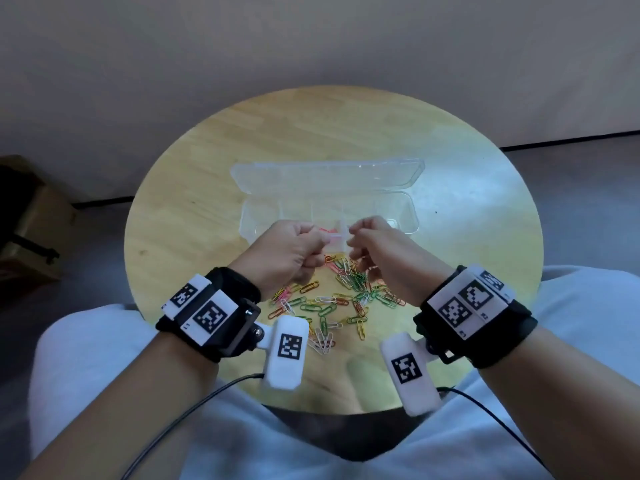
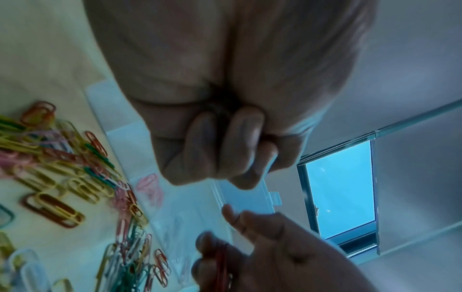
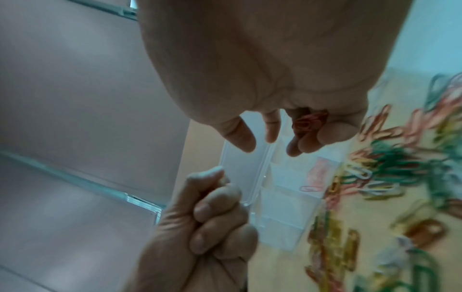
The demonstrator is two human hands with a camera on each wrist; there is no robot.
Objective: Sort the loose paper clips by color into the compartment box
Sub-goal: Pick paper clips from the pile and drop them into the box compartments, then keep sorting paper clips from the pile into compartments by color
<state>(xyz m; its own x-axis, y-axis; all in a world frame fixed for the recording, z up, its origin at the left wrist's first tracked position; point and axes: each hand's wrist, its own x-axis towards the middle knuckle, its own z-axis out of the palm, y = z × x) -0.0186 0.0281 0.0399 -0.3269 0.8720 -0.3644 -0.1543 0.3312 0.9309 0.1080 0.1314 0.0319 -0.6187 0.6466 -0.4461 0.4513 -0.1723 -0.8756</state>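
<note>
The clear compartment box [image 1: 412, 209] lies open on the round table, its lid [image 1: 329, 174] flat behind it. A few pink clips [image 1: 329, 231] [image 2: 150, 185] [image 3: 320, 171] lie in one compartment. Loose clips of mixed colours [image 1: 346, 292] [image 2: 62, 158] [image 3: 387, 164] are heaped in front of the box. My right hand [image 1: 374, 240] [image 3: 250, 79] hovers over the box's near edge and holds a small bunch of red clips [image 3: 308, 122] [image 2: 221, 260] in its curled fingers. My left hand [image 1: 294, 251] [image 2: 225, 148] [image 3: 207, 217] is a closed fist beside it; nothing shows inside.
The wooden table [image 1: 207, 161] is small and round, and its near edge meets my lap. A cardboard box [image 1: 31, 216] stands on the floor at the left. Cables run from both wrist cameras across my legs.
</note>
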